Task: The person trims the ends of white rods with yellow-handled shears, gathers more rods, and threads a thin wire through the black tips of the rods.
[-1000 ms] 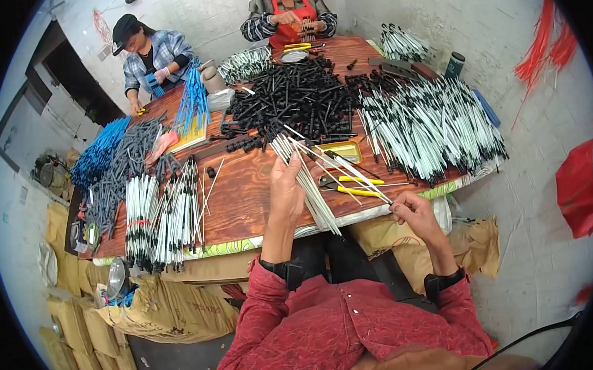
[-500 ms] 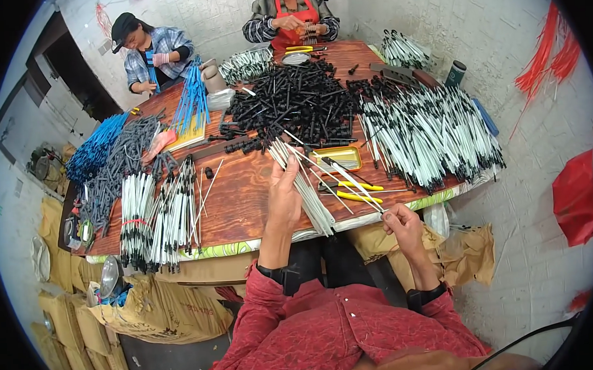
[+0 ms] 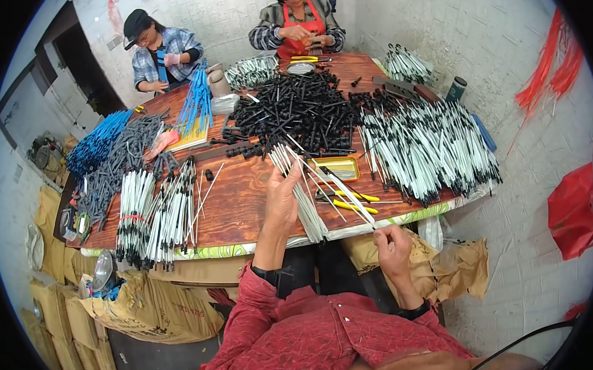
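Fingers of left hand (image 3: 282, 195): wrapped around bundled white rods (image 3: 309, 214). Fingers of right hand (image 3: 393, 250): pinched at lower end of white strip (image 3: 349, 197).

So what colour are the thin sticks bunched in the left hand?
The thin sticks are off-white; they show best in the head view.

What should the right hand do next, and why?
Probably ease the right hand toward the body: it seems to pinch the white strip's near end, which splays away from the bundle of white rods in the left hand.
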A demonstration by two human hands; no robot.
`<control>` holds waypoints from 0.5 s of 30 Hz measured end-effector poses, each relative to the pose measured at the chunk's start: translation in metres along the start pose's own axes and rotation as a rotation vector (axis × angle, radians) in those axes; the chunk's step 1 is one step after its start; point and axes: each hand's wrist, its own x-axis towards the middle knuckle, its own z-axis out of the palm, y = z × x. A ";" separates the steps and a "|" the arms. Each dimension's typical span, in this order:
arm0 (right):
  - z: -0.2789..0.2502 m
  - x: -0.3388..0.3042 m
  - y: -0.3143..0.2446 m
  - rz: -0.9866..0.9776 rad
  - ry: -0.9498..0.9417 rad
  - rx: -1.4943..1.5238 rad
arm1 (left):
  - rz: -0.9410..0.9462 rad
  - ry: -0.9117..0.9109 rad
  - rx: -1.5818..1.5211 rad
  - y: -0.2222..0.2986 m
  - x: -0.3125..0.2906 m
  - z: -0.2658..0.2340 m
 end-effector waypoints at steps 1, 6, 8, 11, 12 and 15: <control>-0.002 0.001 -0.005 -0.117 0.046 -0.087 | -0.003 0.011 -0.011 0.002 0.000 -0.001; -0.014 -0.001 -0.027 -0.278 0.099 -0.202 | 0.070 0.054 -0.024 -0.010 0.006 -0.011; -0.005 -0.001 -0.023 -0.203 0.071 -0.124 | 0.040 0.044 -0.072 -0.004 0.001 -0.014; 0.000 -0.012 -0.001 -0.007 0.021 0.046 | -0.001 0.007 -0.097 -0.006 -0.003 -0.009; 0.001 -0.018 0.008 0.146 -0.018 0.180 | -0.022 -0.024 -0.098 -0.006 -0.004 -0.006; 0.002 -0.025 0.009 0.294 -0.093 0.352 | -0.024 -0.049 -0.084 -0.005 -0.008 -0.001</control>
